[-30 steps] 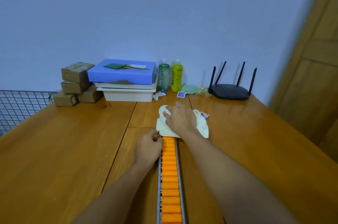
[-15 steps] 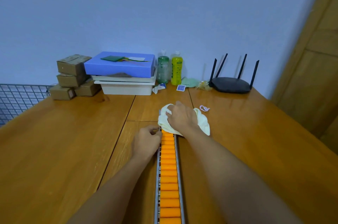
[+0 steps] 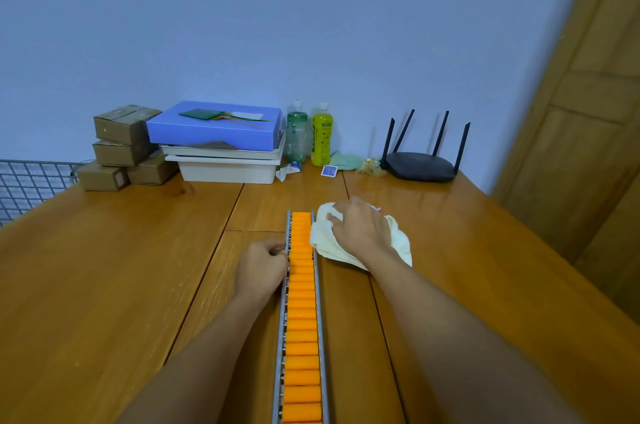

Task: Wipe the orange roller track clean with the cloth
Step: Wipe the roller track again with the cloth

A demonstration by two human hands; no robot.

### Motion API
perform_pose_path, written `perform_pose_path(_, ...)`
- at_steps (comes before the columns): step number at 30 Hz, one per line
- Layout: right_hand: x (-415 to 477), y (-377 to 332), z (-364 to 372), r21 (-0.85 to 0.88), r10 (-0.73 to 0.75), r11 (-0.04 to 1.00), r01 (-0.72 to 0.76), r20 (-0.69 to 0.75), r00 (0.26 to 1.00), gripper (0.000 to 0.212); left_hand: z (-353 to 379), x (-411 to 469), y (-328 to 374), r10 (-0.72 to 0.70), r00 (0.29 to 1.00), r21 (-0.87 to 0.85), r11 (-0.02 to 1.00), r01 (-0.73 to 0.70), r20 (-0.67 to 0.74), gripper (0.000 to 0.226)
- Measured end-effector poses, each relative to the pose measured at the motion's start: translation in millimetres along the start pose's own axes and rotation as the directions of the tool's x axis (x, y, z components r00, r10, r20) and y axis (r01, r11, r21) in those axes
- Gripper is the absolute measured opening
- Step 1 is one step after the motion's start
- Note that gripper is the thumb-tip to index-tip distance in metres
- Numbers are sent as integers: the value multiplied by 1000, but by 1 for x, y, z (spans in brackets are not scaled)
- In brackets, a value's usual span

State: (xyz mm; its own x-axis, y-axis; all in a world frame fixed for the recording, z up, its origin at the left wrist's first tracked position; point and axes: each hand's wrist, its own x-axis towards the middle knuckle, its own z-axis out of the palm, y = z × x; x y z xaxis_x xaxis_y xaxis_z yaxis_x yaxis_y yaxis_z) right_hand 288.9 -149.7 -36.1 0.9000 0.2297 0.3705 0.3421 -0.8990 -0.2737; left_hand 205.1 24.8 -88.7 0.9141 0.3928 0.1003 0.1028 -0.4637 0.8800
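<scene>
The orange roller track (image 3: 302, 312), set in a grey metal frame, runs from the bottom edge up the middle of the wooden table (image 3: 104, 267). Its far end is uncovered. My left hand (image 3: 260, 267) rests against the left rail about a third of the way down, fingers curled onto the frame. My right hand (image 3: 360, 231) presses on a bunched pale yellow cloth (image 3: 323, 243), which lies on the table just right of the track's far end and touches the right rail.
Along the back wall stand cardboard boxes (image 3: 121, 146), a blue box on white trays (image 3: 221, 143), two bottles (image 3: 308, 137) and a black router (image 3: 420, 160). A wire grid (image 3: 27, 184) sits at the left edge. A wooden door (image 3: 588, 111) is on the right.
My right hand has slid the cloth off the far end of the track to its right side, which uncovers the end rollers. My left hand stays at the left rail.
</scene>
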Motion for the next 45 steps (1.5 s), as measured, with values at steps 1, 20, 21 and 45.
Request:
perform_pose_path(1, -2, -1, -5, 14, -1, 1000, 1, -18, 1000, 33, -1, 0, 0, -6, 1000, -7, 1000, 6, 2, 29)
perform_pose_path(20, -63, -61, 9, -63, -158, 985, 164, 91, 983, 37, -22, -1, 7, -41, 984, -140, 988, 66, 172, 30)
perform_pose_path(21, -64, -61, 8, -80, -173, 980, 181, 95, 980, 37, -22, -2, 6, -39, 985, -142, 988, 63, 165, 29)
perform_pose_path(45, -91, -31, -36, -140, -131, 980, 141, 78, 988, 36, -20, -39, 8, 96, 995, 48, 994, -97, 24, 28)
